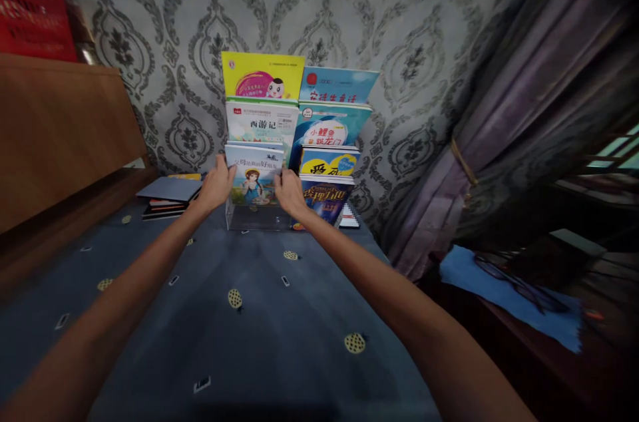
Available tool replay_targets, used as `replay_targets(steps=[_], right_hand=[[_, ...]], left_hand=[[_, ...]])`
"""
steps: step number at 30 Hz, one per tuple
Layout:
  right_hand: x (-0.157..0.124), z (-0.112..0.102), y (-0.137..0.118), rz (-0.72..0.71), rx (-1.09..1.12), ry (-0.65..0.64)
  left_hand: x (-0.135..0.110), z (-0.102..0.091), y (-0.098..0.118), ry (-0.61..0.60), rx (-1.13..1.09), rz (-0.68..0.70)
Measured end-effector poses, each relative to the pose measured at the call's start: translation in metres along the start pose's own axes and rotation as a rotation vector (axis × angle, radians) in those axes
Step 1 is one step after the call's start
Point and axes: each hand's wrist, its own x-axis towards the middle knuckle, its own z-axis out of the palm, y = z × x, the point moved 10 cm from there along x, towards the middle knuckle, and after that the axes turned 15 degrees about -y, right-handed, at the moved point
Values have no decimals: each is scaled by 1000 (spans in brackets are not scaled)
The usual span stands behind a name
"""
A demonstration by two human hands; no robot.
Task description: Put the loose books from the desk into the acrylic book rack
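Observation:
A clear tiered book stand [239, 219] stands at the far end of a blue patterned bedspread [239, 315], filled with several children's books in two columns. My left hand [215, 184] grips the left edge of the lowest left book [253, 179], whose cover shows a girl. My right hand [288, 190] holds that same book's right edge, fingers curled on it. A dark blue book [324, 199] sits just right of my right hand. Above are a white book [262, 122] and a yellow book [263, 74].
A stack of flat books [170, 196] lies on the bed left of the stand. A wooden headboard [60, 136] runs along the left. Grey damask wallpaper is behind. Purple curtains [524, 122] hang at right, with a blue cloth [509, 295] below.

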Motion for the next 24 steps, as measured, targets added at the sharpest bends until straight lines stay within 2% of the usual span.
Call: replay_targets(steps=[11,16,24], right_hand=[[2,11,9,94,33,52],[10,15,18,197,33,25],[17,20,28,270,55,-2]], left_hand=[[0,3,0,19,65,-7],[8,7,-7,5,64,-4],[15,9,-9,17,39,15]])
